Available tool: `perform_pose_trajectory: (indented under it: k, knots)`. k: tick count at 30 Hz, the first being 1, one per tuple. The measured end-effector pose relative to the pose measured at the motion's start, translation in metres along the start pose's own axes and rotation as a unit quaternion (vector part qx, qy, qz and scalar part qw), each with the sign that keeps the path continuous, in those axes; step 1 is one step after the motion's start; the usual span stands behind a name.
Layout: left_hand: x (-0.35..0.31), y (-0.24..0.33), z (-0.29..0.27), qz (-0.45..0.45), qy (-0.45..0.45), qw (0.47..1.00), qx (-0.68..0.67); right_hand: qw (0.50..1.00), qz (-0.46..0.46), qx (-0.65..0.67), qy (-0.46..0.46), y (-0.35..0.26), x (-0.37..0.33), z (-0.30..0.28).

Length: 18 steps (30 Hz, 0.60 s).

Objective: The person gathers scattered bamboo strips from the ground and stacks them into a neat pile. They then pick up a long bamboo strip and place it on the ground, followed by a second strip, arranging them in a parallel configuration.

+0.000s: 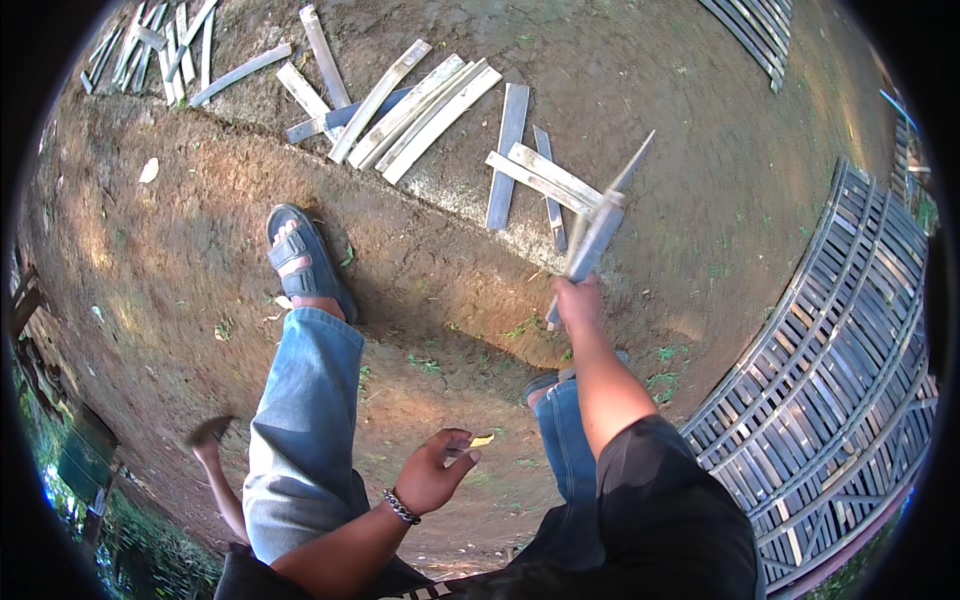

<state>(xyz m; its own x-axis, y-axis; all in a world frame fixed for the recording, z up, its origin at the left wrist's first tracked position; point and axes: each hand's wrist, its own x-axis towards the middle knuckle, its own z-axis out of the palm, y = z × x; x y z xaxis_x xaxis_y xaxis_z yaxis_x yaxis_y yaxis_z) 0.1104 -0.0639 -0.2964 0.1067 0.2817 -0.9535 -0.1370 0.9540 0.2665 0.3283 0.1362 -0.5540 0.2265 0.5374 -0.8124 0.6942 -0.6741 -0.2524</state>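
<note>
Grey slats (598, 238) are jutting forward from the right hand (577, 303), which is closing its fingers around their near ends; blurred, exact count unclear. Left hand (437, 470) is hanging half-curled, thumb apart from fingers; yellow leaf (482, 440) is showing just beside the fingertips, can't tell if touching. Bracelet (400, 507) is circling the left wrist. Ahead, two pale slats (540, 182) are lying across a grey board (508, 155). Left of those, a pale slat row (425, 115) is resting on dirt. Slatted panel (835, 330) is curving along the right.
</note>
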Motion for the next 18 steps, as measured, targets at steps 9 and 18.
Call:
perform_pose_trajectory:
  k: [9,18]
  knots:
    - [-0.003,0.026,-0.033,0.01,0.008,1.0,-0.012,0.992,0.005,0.085,0.089,-0.102,-0.01,0.036]
    - [-0.008,0.034,-0.076,-0.046,-0.003,0.997,0.056,0.956,0.067,0.137,0.249,-0.137,0.115,-0.004]
